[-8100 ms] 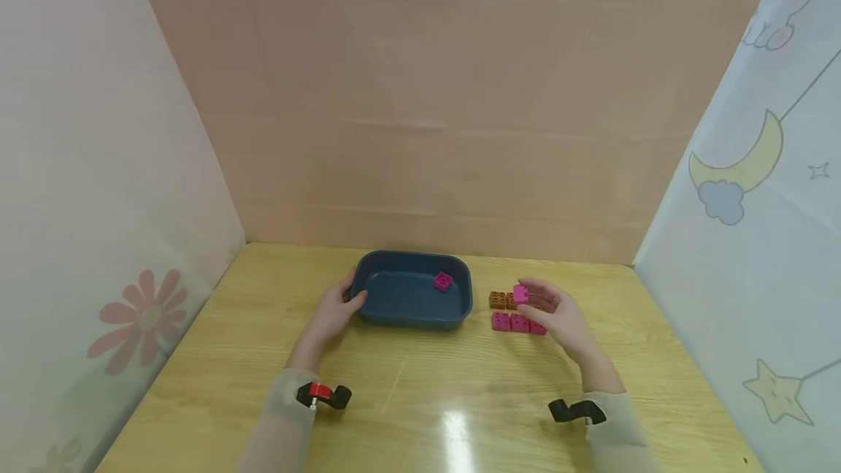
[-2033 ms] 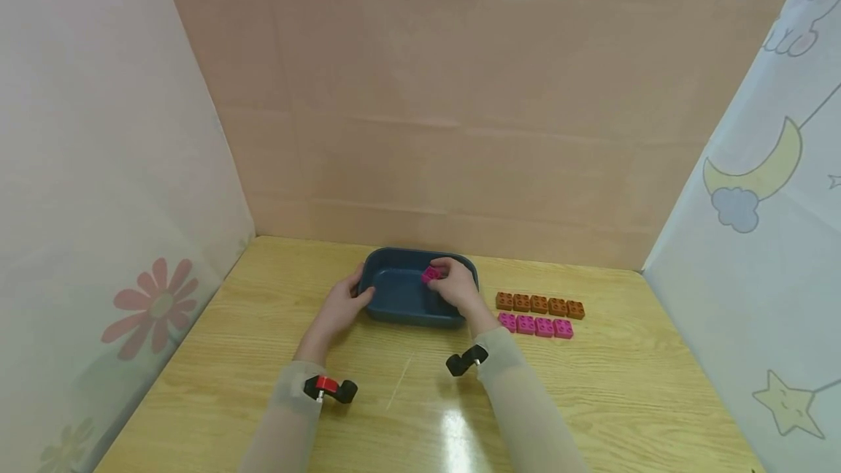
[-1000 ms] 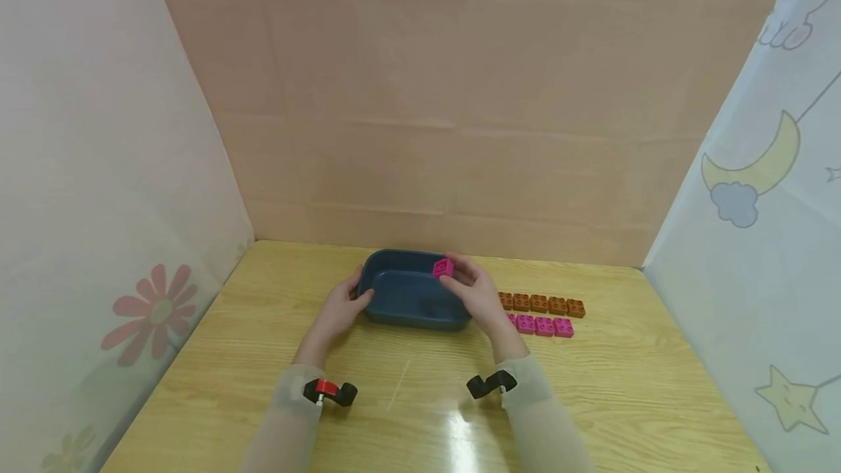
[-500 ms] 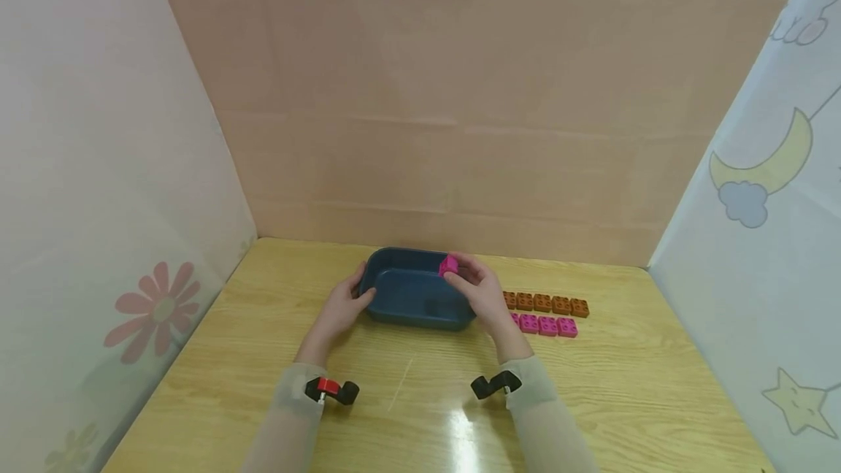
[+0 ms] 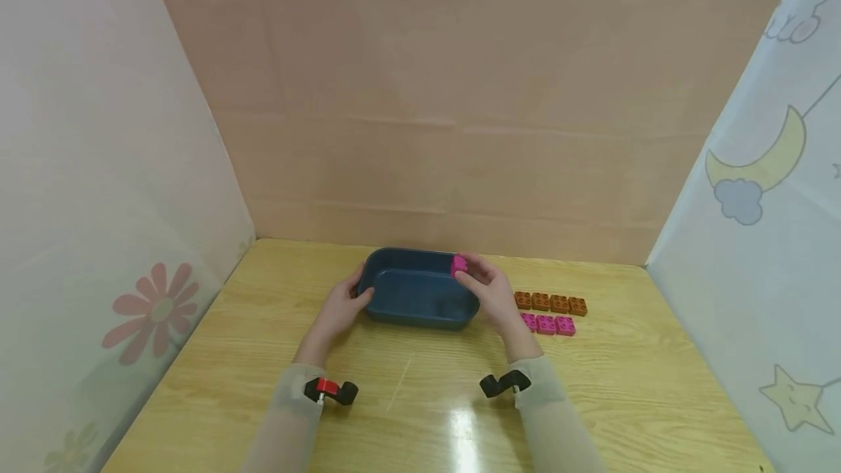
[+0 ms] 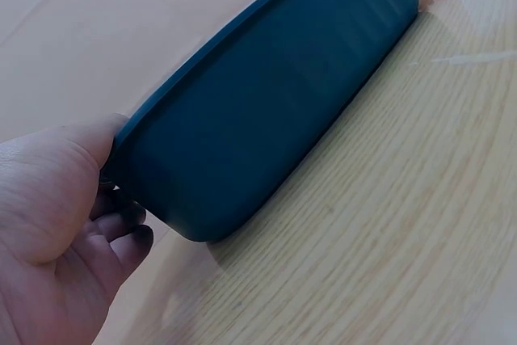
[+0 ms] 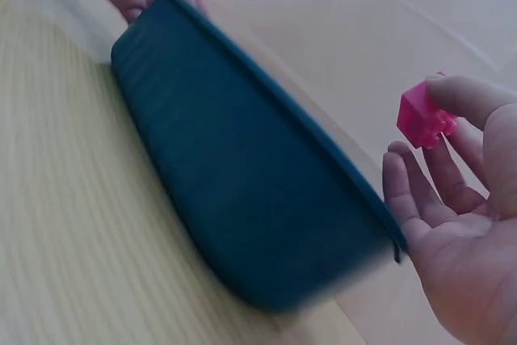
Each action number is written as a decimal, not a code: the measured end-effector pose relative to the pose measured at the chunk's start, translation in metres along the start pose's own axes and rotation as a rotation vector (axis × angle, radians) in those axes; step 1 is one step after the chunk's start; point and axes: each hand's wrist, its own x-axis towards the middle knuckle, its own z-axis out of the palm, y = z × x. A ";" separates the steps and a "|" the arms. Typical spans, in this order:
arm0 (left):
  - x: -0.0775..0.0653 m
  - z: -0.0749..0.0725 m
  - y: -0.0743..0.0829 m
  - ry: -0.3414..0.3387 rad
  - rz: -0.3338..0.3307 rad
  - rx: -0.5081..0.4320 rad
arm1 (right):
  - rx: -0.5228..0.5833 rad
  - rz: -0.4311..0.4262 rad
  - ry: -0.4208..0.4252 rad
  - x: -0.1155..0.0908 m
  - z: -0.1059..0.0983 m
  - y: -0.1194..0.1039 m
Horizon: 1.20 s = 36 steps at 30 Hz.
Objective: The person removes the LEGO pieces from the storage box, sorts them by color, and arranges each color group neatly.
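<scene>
A dark blue rectangular tray [image 5: 407,296] lies on the wooden table. My left hand [image 5: 338,307] grips its left end, the thumb over the rim and the fingers outside, as the left wrist view also shows. Over the tray's right end, my right hand [image 5: 489,293] pinches a pink toy building brick [image 5: 458,266] between thumb and fingers. The right wrist view has this pink brick [image 7: 420,115] tilted, its studs turned towards the palm, with the lower fingers close by the tray's rim. No brick shows inside the tray.
Right of the tray stand a row of orange-brown bricks [image 5: 550,303] and, nearer me, a row of pink bricks [image 5: 547,325]; my right hand and wrist overlap their left ends. A beige backdrop [image 5: 420,166] rises behind the table, with pale patterned sheets at both sides.
My right hand has lifted the pink brick from inside the tray and carried it right to the tray's right end, turning it. My left hand keeps its grip on the tray.
</scene>
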 end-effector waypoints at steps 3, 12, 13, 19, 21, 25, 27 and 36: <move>0.000 -0.001 0.001 0.003 0.007 0.004 | -0.032 0.008 -0.004 -0.005 -0.013 0.001; -0.001 -0.005 0.000 -0.010 0.002 0.001 | -0.225 0.036 0.022 -0.035 -0.071 -0.001; -0.001 -0.006 0.000 -0.011 -0.001 0.002 | -0.251 0.038 0.031 -0.039 -0.078 -0.003; 0.001 -0.008 -0.001 0.003 -0.007 0.032 | -0.385 0.015 0.070 -0.061 -0.118 -0.006; 0.002 -0.008 -0.001 0.002 -0.008 0.034 | -0.444 0.019 0.086 -0.068 -0.134 -0.007; 0.004 -0.007 -0.002 0.001 -0.012 0.026 | -0.591 0.052 0.112 -0.082 -0.166 -0.009; 0.004 -0.006 -0.002 -0.001 -0.011 0.029 | -0.647 0.076 0.118 -0.089 -0.182 -0.009; 0.005 -0.007 -0.002 -0.008 0.021 0.031 | -0.828 0.178 0.072 -0.106 -0.221 -0.004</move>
